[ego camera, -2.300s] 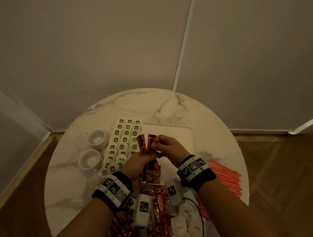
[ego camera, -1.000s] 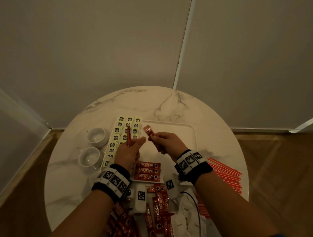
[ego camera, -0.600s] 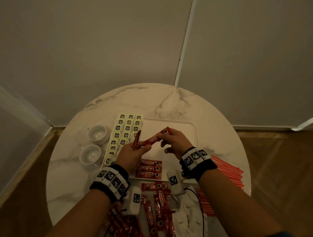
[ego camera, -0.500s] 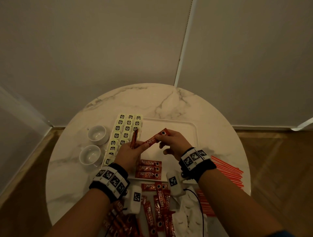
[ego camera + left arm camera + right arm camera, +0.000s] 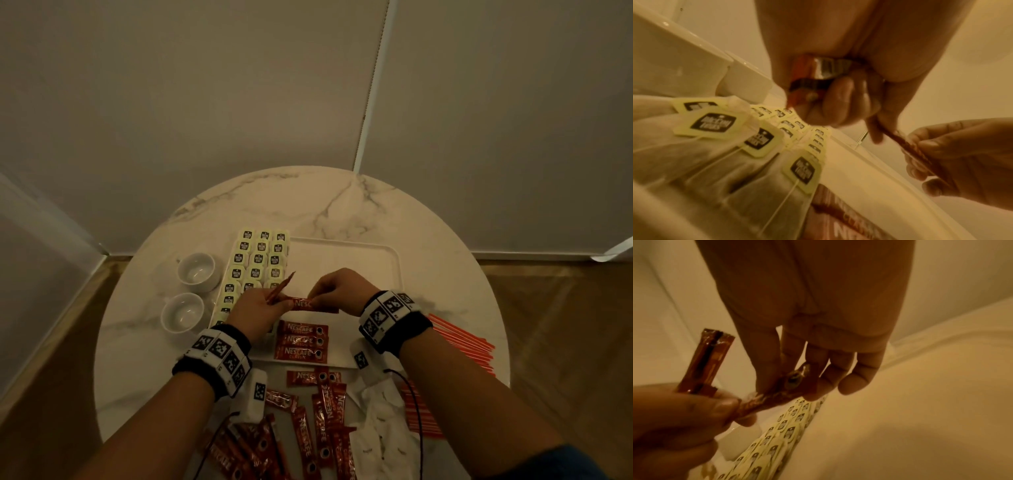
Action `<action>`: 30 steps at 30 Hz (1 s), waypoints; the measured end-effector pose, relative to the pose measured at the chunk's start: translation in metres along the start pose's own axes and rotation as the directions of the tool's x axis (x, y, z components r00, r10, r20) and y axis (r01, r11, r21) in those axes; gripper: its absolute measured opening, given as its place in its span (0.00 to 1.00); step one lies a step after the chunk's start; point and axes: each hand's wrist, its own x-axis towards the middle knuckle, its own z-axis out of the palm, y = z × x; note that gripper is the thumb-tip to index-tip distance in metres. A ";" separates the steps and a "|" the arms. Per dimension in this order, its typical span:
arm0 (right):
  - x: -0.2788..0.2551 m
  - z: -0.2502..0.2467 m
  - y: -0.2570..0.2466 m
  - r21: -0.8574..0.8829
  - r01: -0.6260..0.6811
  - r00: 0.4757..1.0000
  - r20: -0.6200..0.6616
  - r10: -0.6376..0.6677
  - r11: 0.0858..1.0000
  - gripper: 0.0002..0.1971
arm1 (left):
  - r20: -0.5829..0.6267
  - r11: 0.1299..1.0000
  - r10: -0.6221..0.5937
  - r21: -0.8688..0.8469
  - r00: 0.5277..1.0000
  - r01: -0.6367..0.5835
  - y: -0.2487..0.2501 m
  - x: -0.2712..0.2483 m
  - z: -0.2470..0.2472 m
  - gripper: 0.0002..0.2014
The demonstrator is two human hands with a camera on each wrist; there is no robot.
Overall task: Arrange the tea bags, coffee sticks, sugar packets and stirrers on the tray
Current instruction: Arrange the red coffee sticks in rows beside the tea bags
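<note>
A white tray (image 5: 346, 253) lies mid-table with rows of tea bags (image 5: 258, 260) along its left side and three coffee sticks (image 5: 301, 341) laid flat near its front edge. My right hand (image 5: 317, 298) pinches a red coffee stick (image 5: 313, 304) level, just above the tray behind those three. My left hand (image 5: 274, 303) touches that stick's left end while it grips a second coffee stick (image 5: 282, 289) that points up. In the right wrist view my fingertips (image 5: 812, 391) pinch the stick (image 5: 787, 386). The left wrist view has the second stick (image 5: 812, 76) in my palm above the tea bags (image 5: 756, 141).
Two white cups (image 5: 197, 272) (image 5: 183, 311) stand left of the tray. Loose coffee sticks (image 5: 308, 428) and white sugar packets (image 5: 380, 421) lie at the table's front. Orange stirrers (image 5: 462, 342) are piled at the right edge.
My right hand has turned its coffee stick from tilted to level and lowered it toward the tray, just behind the three laid sticks. My left hand still grips the other stick.
</note>
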 end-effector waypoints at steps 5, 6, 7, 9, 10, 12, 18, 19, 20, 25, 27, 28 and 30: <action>0.021 0.006 0.012 0.002 -0.116 0.987 -0.107 0.116 0.993 0.07 | 0.007 0.935 0.115 0.337 0.993 -0.110 -0.011 -0.014 0.014 0.15; 0.026 0.009 0.015 -0.007 -0.135 0.984 -0.116 0.133 0.991 0.07 | 0.058 0.910 0.148 0.382 0.987 -0.159 -0.015 -0.017 0.019 0.15; 0.030 0.013 0.017 -0.025 -0.146 0.983 -0.120 0.142 0.989 0.07 | 0.105 0.879 0.189 0.425 0.976 -0.216 -0.019 -0.022 0.024 0.16; 0.035 0.020 0.020 -0.065 -0.160 0.980 -0.126 0.151 0.985 0.07 | 0.160 0.781 0.270 0.540 0.950 -0.313 -0.025 -0.032 0.035 0.19; 0.038 0.024 0.021 -0.079 -0.162 0.980 -0.127 0.151 0.984 0.07 | 0.180 0.724 0.292 0.600 0.939 -0.340 -0.028 -0.036 0.040 0.20; 0.041 0.029 0.022 -0.111 -0.161 0.982 -0.119 0.148 0.981 0.06 | 0.210 0.634 0.294 0.688 0.933 -0.354 -0.032 -0.042 0.049 0.22; 0.046 0.034 0.019 -0.199 -0.143 0.989 -0.075 0.130 0.970 0.06 | 0.257 0.573 0.220 0.747 0.941 -0.337 -0.050 -0.039 0.063 0.23; 0.047 0.036 0.019 -0.227 -0.138 0.990 -0.068 0.126 0.964 0.06 | 0.272 0.574 0.228 0.738 0.935 -0.355 -0.050 -0.039 0.063 0.23; 0.047 0.037 0.018 -0.254 -0.133 0.991 -0.063 0.121 0.958 0.06 | 0.270 0.580 0.242 0.730 0.932 -0.362 -0.051 -0.040 0.063 0.23; 0.044 0.041 0.017 -0.349 -0.086 0.996 -0.057 0.071 0.933 0.07 | 0.249 0.529 0.315 0.755 0.916 -0.387 -0.053 -0.040 0.063 0.28; 0.044 0.041 0.017 -0.359 -0.077 0.997 -0.055 0.061 0.930 0.07 | 0.248 0.509 0.322 0.768 0.914 -0.388 -0.053 -0.040 0.062 0.29; 0.044 0.041 0.017 -0.364 -0.075 0.997 -0.053 0.060 0.928 0.07 | 0.248 0.506 0.328 0.769 0.912 -0.391 -0.053 -0.040 0.062 0.29; 0.044 0.042 0.017 -0.365 -0.074 0.997 -0.050 0.060 0.928 0.07 | 0.246 0.501 0.329 0.773 0.912 -0.389 -0.054 -0.040 0.063 0.29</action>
